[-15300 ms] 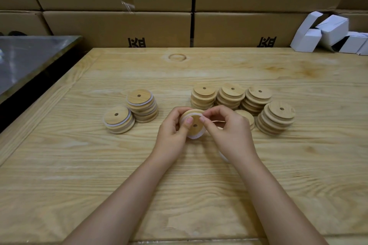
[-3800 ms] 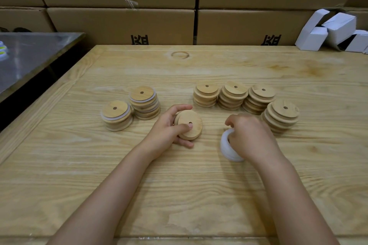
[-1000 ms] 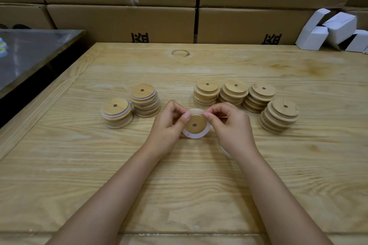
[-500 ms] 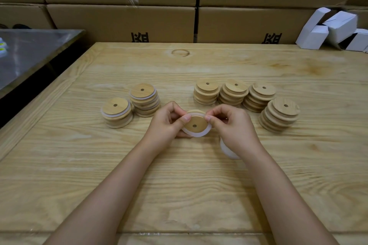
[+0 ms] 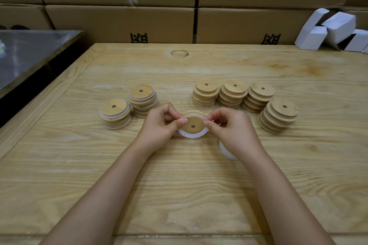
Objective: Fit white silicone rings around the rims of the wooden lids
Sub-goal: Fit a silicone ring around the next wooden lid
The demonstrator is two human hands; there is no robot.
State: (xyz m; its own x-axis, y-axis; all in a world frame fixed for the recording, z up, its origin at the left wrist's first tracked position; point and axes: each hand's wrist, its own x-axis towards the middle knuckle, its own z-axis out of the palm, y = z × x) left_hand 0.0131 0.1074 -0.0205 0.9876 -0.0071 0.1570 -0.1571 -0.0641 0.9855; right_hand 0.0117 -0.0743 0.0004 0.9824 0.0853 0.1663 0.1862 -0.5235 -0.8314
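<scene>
Soft warm light from overhead, pretty even. Faint shadows are thrown by the stacks of wooden lids (image 5: 233,93) onto the wooden table (image 5: 179,195). A dull sheen is picked up on the steel tabletop (image 5: 29,53). Edges are bowed, corners dimmed.

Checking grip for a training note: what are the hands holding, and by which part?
One wooden lid with a white ring round it: the left hand pinches its left rim, the right hand its right rim.

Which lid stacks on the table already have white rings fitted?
The two left stacks, the nearer and the farther: white edges show under their lids. The four right stacks are bare wood.
</scene>
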